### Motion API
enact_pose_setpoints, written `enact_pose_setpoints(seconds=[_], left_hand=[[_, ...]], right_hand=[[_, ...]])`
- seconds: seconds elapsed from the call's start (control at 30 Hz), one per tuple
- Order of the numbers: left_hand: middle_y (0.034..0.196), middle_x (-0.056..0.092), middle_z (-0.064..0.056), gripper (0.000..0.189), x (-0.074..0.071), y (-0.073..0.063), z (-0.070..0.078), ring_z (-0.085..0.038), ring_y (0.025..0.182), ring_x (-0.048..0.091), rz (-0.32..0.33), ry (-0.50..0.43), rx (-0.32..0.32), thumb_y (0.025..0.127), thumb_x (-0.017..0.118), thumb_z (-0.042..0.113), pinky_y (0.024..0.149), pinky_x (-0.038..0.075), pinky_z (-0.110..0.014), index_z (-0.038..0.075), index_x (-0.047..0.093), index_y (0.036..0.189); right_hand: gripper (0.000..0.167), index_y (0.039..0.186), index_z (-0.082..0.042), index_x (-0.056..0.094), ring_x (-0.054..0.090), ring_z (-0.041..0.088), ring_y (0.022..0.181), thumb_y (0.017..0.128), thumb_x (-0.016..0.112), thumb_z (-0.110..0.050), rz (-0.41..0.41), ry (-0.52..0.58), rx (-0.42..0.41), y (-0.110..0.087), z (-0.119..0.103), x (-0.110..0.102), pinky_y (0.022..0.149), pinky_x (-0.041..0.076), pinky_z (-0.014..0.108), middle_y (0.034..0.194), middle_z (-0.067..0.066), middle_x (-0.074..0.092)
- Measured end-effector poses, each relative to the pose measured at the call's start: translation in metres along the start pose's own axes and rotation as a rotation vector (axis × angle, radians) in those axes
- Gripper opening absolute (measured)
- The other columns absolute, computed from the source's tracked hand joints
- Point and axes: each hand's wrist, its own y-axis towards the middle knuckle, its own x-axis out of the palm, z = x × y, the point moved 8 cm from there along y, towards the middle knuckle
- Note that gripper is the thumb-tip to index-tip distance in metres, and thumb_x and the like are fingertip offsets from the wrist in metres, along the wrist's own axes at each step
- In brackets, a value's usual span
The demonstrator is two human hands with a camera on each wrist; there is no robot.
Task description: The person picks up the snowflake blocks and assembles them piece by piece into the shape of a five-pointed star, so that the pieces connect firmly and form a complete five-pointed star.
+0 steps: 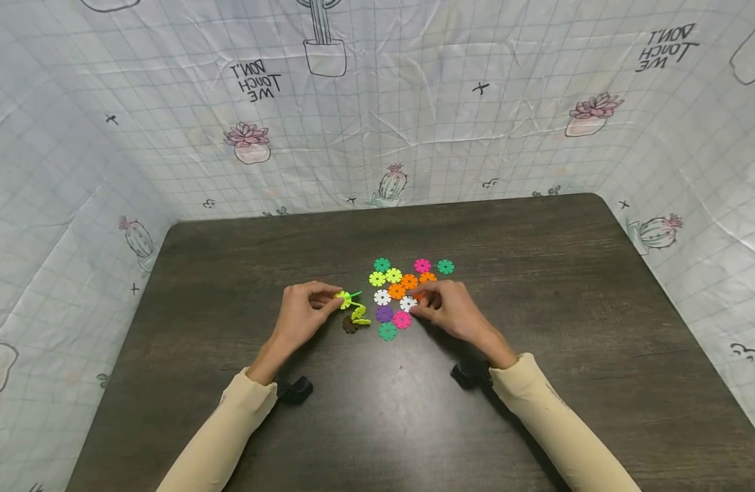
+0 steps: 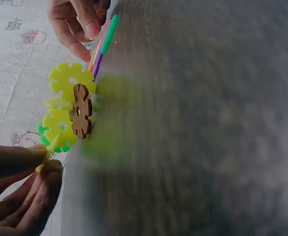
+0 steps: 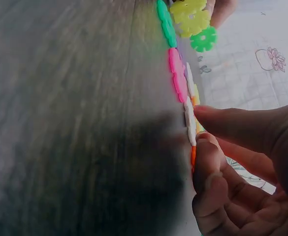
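Observation:
My left hand [image 1: 302,311] pinches a yellow-green notched disc [image 1: 344,299] between thumb and fingertips. Joined to it is a small built piece with a green disc [image 2: 40,129], more yellow-green discs [image 2: 65,78] and a brown disc [image 1: 350,324] at its near end. In the left wrist view the held disc is edge-on. My right hand [image 1: 449,306], its fingers curled, grips the rim of a white notched disc [image 1: 408,304] with thumb and index finger. That disc lies low among the loose ones, and an orange disc is partly hidden beneath the same fingers.
Loose notched discs lie flat between the hands: a purple one [image 1: 384,313], pink [image 1: 402,320], green [image 1: 387,331], another white [image 1: 382,297], several orange [image 1: 409,281] and yellow-green [image 1: 377,279]. The dark wood table [image 1: 377,424] backs onto a printed cloth [image 1: 377,102].

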Motion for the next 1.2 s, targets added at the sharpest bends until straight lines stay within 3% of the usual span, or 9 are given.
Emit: enact_pose_setpoints(seconds=[0.37,0.5,0.6,0.73,0.83,0.97,1.2], left_hand=[[0.099,0.080,-0.011,0.015,0.000,-0.003,-0.003,-0.020,0.079,0.077,-0.039,0.090,-0.018,0.094,0.079,0.015,0.072,0.066,-0.033,0.007,0.082,0.106],[0.100,0.080,-0.012,0.014,-0.002,-0.003,0.000,-0.020,0.079,0.078,-0.026,0.106,-0.018,0.097,0.076,0.015,0.072,0.066,-0.033,0.006,0.081,0.106],[0.102,0.079,-0.011,0.014,-0.003,-0.002,0.009,-0.020,0.079,0.077,-0.006,0.121,0.020,0.098,0.075,0.017,0.072,0.066,-0.035,0.007,0.081,0.106],[0.102,0.078,-0.008,0.012,0.002,-0.001,0.027,-0.022,0.087,0.073,-0.022,0.143,0.122,0.095,0.078,0.019,0.077,0.064,-0.039,0.011,0.082,0.103],[0.100,0.077,-0.006,0.012,0.013,-0.002,0.041,-0.024,0.095,0.069,-0.075,0.168,0.206,0.093,0.082,0.021,0.084,0.061,-0.042,0.011,0.082,0.101],[0.102,0.077,-0.004,0.018,0.030,-0.001,0.054,-0.021,0.099,0.066,-0.192,0.195,0.267,0.090,0.084,0.023,0.089,0.060,-0.041,0.010,0.082,0.103],[0.104,0.074,0.000,0.029,0.058,-0.002,0.063,-0.016,0.097,0.062,-0.374,0.288,0.277,0.088,0.086,0.034,0.082,0.058,-0.031,0.013,0.081,0.108]], right_hand=[[0.027,0.109,-0.005,0.079,0.061,0.008,0.063,0.086,0.087,-0.015,-0.002,-0.026,-0.017,0.004,0.000,0.004,0.060,0.051,0.019,0.076,0.001,0.069],[0.026,0.105,-0.005,0.079,0.059,0.008,0.061,0.084,0.089,-0.016,0.012,-0.028,-0.011,0.003,0.001,0.003,0.059,0.050,0.019,0.073,0.002,0.068],[0.027,0.102,-0.004,0.077,0.057,0.008,0.061,0.082,0.091,-0.015,0.031,-0.019,0.000,0.002,0.003,0.001,0.058,0.049,0.019,0.073,0.003,0.066],[0.029,0.099,-0.004,0.075,0.056,0.010,0.061,0.079,0.093,-0.016,0.059,-0.010,0.021,0.000,0.006,-0.002,0.058,0.048,0.019,0.073,0.003,0.064],[0.030,0.096,-0.006,0.074,0.055,0.010,0.060,0.077,0.094,-0.017,0.075,-0.013,0.033,-0.001,0.008,-0.004,0.057,0.046,0.020,0.072,0.001,0.063],[0.029,0.089,-0.007,0.070,0.055,0.010,0.060,0.078,0.094,-0.018,0.088,-0.024,0.037,-0.003,0.008,-0.008,0.057,0.045,0.020,0.071,0.001,0.062],[0.021,0.084,-0.008,0.070,0.060,0.009,0.058,0.086,0.088,-0.019,0.089,-0.024,0.018,-0.005,0.005,-0.012,0.054,0.050,0.021,0.072,0.002,0.068]])
